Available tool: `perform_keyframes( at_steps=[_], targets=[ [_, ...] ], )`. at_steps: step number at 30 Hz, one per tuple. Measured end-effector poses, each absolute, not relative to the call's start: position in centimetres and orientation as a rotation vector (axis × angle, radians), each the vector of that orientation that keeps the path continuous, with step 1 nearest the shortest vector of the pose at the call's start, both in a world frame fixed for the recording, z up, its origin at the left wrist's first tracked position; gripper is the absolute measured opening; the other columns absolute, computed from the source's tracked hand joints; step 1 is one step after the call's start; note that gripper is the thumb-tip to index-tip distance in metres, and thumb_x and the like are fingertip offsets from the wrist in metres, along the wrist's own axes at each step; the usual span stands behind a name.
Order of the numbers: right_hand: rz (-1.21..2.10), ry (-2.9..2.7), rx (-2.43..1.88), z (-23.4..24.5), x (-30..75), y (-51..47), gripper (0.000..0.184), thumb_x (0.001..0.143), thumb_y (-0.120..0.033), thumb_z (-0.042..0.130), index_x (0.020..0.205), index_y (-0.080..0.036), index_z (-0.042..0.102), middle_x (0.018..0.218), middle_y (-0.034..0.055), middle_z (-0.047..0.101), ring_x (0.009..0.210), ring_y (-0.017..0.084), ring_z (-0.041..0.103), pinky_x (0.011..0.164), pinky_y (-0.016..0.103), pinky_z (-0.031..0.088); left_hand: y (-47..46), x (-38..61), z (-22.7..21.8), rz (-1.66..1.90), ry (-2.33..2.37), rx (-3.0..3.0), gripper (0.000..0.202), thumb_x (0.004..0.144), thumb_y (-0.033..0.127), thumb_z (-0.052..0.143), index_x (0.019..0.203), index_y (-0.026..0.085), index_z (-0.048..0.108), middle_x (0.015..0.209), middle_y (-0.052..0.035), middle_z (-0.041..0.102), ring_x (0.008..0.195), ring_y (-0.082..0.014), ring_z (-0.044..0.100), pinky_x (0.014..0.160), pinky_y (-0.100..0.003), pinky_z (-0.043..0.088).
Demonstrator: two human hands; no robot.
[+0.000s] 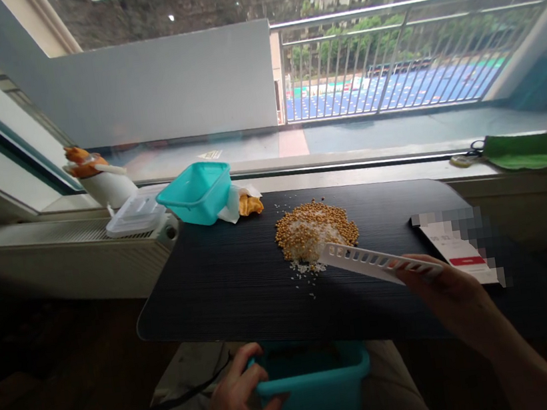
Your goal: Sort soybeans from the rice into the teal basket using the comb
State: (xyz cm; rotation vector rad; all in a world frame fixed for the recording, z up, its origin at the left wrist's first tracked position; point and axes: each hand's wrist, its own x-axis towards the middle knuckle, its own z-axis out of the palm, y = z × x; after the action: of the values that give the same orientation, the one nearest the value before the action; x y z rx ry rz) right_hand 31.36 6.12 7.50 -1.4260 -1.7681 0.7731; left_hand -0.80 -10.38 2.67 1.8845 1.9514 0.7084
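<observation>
A pile of yellow soybeans [339, 220] mixed with white rice [305, 269] lies on the dark tabletop [204, 288], with loose grains scattered along its near side. My right hand [460, 298] is closed around one end of a white slotted plastic strip [366, 263]. The strip's far end meets the near right side of the pile. Below the table's front edge, my left hand [240, 394] grips the left rim of a teal plastic container [316, 398] over my lap. Shadow hides most of that container's inside.
Another teal container [199, 194] stands at the back left, beside a crumpled tissue and orange-brown peel [250, 204]. A clear lid [136, 213] rests on the radiator. A phone [455, 248] lies at the right. Green cloth [521, 151] is on the windowsill.
</observation>
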Motion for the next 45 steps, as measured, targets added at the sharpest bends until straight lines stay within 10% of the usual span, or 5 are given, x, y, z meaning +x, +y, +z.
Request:
perform_keyframes(
  at_steps=[45],
  targets=[
    [0.936, -1.718, -1.336, 7.8, 29.8, 5.7, 0.029, 0.082, -0.048, 0.064, 0.092, -0.021, 0.071, 0.085, 0.0047, 0.075, 0.078, 0.024, 0.068, 0.067, 0.029, 0.054, -10.4, -0.5, 2.6, 0.652, 1.965, 1.915, 0.013, 0.069, 0.015, 0.072, 0.07, 0.023, 0.061, 0.118, -0.0064, 0.065, 0.092, -0.0215, 0.073, 0.075, -0.025, 0.058]
  ],
)
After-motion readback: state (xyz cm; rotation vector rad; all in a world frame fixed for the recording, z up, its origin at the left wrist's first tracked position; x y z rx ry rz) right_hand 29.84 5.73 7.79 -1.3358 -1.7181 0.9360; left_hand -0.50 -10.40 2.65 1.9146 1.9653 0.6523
